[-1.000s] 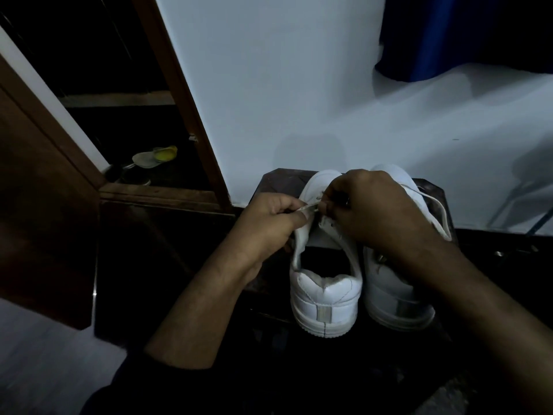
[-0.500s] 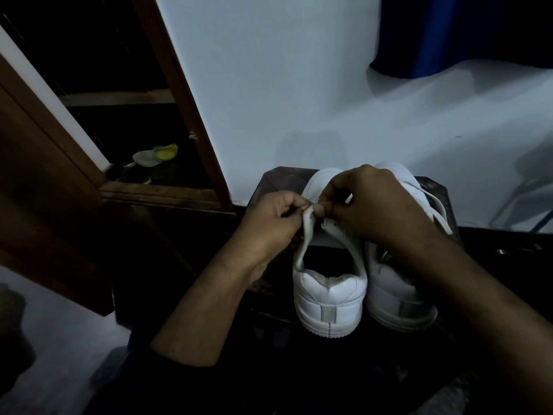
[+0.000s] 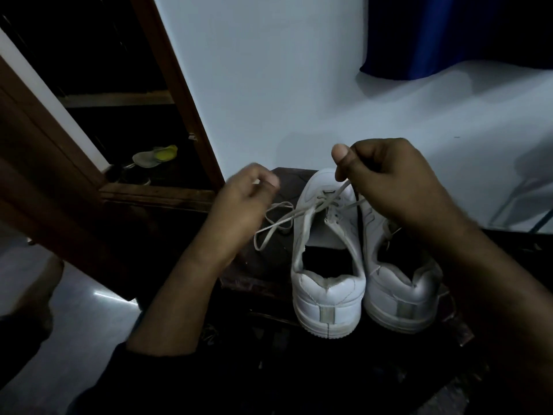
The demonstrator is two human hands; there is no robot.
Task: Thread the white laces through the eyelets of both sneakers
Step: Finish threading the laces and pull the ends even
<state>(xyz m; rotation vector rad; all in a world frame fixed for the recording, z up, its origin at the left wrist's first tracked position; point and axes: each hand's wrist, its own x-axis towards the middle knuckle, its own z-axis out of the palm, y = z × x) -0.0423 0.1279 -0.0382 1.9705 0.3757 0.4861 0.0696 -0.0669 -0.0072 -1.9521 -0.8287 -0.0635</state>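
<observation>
The left hand [image 3: 245, 199] was blurred; the right sneaker's [image 3: 401, 283] eyelets were hidden by the right hand [image 3: 386, 181].

Smooth matt white leather-look sneakers [image 3: 329, 295], flat woven cloth lace [image 3: 278, 226], dark brown wooden frame [image 3: 179, 94].

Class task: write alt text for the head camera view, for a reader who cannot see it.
A right hand pinches a white lace pulled up from the left sneaker of a white pair; the left hand hovers beside a loose lace loop.
</observation>
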